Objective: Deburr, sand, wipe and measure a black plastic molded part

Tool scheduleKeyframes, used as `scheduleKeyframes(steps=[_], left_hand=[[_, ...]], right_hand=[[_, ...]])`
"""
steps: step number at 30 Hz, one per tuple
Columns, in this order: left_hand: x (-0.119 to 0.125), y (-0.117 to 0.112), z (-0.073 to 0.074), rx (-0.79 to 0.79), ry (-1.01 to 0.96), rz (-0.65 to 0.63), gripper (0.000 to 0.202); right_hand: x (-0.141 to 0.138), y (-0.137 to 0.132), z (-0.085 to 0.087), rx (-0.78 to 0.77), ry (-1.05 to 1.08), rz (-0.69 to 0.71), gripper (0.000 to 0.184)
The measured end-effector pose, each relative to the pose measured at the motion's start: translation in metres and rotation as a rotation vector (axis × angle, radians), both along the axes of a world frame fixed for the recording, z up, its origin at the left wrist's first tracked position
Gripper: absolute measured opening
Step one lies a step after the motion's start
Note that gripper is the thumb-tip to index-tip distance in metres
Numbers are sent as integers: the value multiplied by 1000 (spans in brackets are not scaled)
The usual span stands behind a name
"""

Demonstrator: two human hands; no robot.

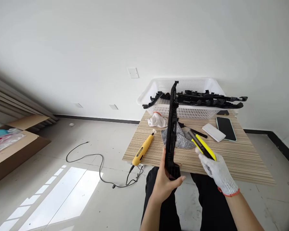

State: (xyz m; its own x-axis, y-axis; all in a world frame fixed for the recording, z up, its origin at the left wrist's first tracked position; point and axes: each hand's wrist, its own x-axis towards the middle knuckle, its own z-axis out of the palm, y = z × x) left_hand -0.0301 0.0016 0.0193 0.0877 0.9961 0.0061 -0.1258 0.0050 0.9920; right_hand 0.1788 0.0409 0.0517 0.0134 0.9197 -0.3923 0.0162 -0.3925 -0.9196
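Bright daylight throws glare on the floor (65,192) — the yellow cutter (204,148) blurs at its tip.

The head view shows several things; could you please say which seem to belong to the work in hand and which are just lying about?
Likely part of the job:
black part, in left hand
yellow knife, in gloved right hand
similar black parts in the basket

Seemingly just lying about:
phone
flat white object
grey cloth
yellow corded tool, perhaps
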Motion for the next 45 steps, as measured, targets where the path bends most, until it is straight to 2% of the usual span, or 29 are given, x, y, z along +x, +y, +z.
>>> scheduleKeyframes(steps=[2,7,9,12,16,18,20,24,27,30,34,37,40,43,45], left_hand=[[5,17,14,29,28,10,105],[13,71,47,137,82,64,100],[15,90,50,172,81,97,93],[17,103,40,201,81,141,77],[18,94,18,190,36,144,68],[17,88,14,180,73,125,71],[14,84,14,174,115,112,76],[8,83,17,185,164,117,83],[4,84,18,184,205,85,86],[0,84,17,183,226,67,89],[-3,85,16,163,223,64,93],[-4,85,15,175,218,60,95],[-5,86,16,166,203,47,96],[-5,85,15,168,219,54,97],[-6,85,15,175,233,57,97]], right_hand=[[-4,9,5,26,66,-85,52],[-11,38,28,250,109,60,38],[-12,47,32,333,179,90,32],[-9,51,25,296,215,123,30],[-1,41,7,121,105,55,39],[1,36,3,62,37,126,37],[2,32,0,22,-4,219,34],[2,27,-6,90,38,85,36],[4,23,-9,57,52,141,32],[6,21,-9,52,47,54,36],[5,21,-7,18,44,108,33],[3,21,-6,43,32,17,36],[2,19,-6,23,24,107,31],[2,17,-7,44,23,9,34],[2,17,-7,52,37,22,35]])
